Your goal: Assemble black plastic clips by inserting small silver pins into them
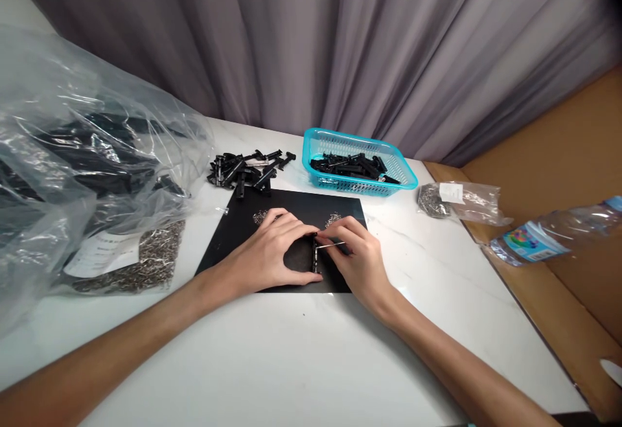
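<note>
Over the black mat (228, 232), my left hand (272, 249) grips a small black plastic part (315, 260) by its two ends, thumb at the near end and fingertips at the far end. My right hand (357, 252) pinches a thin metal pin-like tool (331, 244), whose tip points left at the upper half of that part. Its fingertips are close to the part's far end; whether they touch it I cannot tell. Behind my hands lie two small piles of tiny metal pieces, the left pile (260, 218) and the right pile (333, 219).
A heap of black plastic parts (247, 171) lies behind the mat. A blue basket (408, 181) holds more. At left sit a big clear bag (29, 155) and a bag of metal pieces (155, 258). A smaller bag (435, 200) and a bottle (534, 239) are at right.
</note>
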Demonstrator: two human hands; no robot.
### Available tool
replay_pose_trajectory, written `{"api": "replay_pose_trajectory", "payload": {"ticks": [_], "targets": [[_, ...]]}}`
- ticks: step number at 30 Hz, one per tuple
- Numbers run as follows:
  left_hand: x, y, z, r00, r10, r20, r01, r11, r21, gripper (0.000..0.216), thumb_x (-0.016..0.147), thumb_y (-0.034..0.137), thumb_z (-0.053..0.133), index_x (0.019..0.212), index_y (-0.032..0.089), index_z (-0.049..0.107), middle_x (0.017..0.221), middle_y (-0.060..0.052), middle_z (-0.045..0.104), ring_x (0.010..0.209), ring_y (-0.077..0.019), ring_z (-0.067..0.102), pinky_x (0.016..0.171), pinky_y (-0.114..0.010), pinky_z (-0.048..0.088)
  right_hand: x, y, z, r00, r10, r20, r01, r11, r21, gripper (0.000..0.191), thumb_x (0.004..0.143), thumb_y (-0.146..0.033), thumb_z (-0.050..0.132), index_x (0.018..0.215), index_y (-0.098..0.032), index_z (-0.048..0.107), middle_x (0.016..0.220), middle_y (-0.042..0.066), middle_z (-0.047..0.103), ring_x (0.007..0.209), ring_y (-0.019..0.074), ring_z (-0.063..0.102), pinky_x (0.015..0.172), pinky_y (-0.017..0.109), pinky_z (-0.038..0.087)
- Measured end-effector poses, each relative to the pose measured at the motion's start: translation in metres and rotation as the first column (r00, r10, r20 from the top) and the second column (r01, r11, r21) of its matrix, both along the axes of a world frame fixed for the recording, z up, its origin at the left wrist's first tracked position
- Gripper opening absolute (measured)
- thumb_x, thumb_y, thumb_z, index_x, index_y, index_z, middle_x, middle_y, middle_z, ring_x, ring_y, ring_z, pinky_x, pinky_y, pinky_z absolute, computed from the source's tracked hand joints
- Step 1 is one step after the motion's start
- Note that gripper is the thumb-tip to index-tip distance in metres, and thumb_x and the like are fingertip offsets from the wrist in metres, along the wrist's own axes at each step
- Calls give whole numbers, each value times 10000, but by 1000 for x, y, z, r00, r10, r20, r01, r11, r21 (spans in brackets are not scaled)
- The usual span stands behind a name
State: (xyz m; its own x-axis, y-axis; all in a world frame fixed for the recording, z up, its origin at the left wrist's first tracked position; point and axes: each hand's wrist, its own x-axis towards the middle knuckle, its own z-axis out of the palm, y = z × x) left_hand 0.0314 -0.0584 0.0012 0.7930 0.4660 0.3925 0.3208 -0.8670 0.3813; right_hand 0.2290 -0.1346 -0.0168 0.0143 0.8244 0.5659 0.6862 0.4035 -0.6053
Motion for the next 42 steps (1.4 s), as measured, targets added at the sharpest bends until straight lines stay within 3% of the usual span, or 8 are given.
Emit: {"api": "replay_pose_trajectory", "payload": {"ticks": [5,8,16,24,29,34,42], "targets": [[0,0,0,1000,15,0,-15,1000,9,616,743,568,839,1191,183,668,1052,-74,718,1052,-284,601,1033,-470,419,6,0,-6,985,25,171,-33,998,44,274,1050,-216,511,985,-234,777,994,96,707,773,193,678,690,359,579],[0,0,0,1000,20,6,-20,1000,3,635,727,566,852,1192,173,671,1041,-80,716,1062,-297,595,1019,-472,428,5,-1,-8,980,56,189,-64,997,33,297,1056,-193,478,1078,-239,770,1044,105,707,778,189,674,714,369,589],[0,0,0,1000,4,8,-4,1000,10,629,762,557,827,1239,186,651,1094,-69,726,1061,-275,607,1050,-467,399,6,0,-5,993,60,104,-63,998,26,165,1040,-196,536,1044,-222,700,1030,81,680,905,191,679,774,328,585],[1,0,-2,1000,-16,21,16,1000,22,617,778,565,815,1218,170,639,1083,-68,727,1046,-271,615,1053,-460,386,7,1,4,991,32,-129,-45,994,-100,79,1003,-219,604,929,-216,633,938,25,672,744,149,582,652,285,468],[1,-1,-2,1000,-3,8,2,1000,5,631,762,563,826,1203,150,645,1075,-85,721,1068,-289,596,1045,-466,393,5,1,3,982,34,-183,-64,985,-159,87,991,-240,616,913,-214,645,916,19,661,738,150,567,656,291,435],[-1,-2,-4,1000,7,11,-7,1000,-21,589,750,524,837,1183,163,662,1080,-82,714,1088,-299,569,1024,-463,411,3,2,-2,988,42,-150,-61,990,-124,87,990,-227,604,909,-221,634,923,28,639,783,167,588,669,300,450],[2,-3,-2,999,22,27,-21,999,-35,605,731,511,849,1204,180,669,1084,-80,722,1094,-303,578,1035,-464,416,0,-2,-4,997,-28,68,32,998,-57,68,1006,-194,554,951,-230,568,949,36,616,808,178,614,666,307,479]]}}
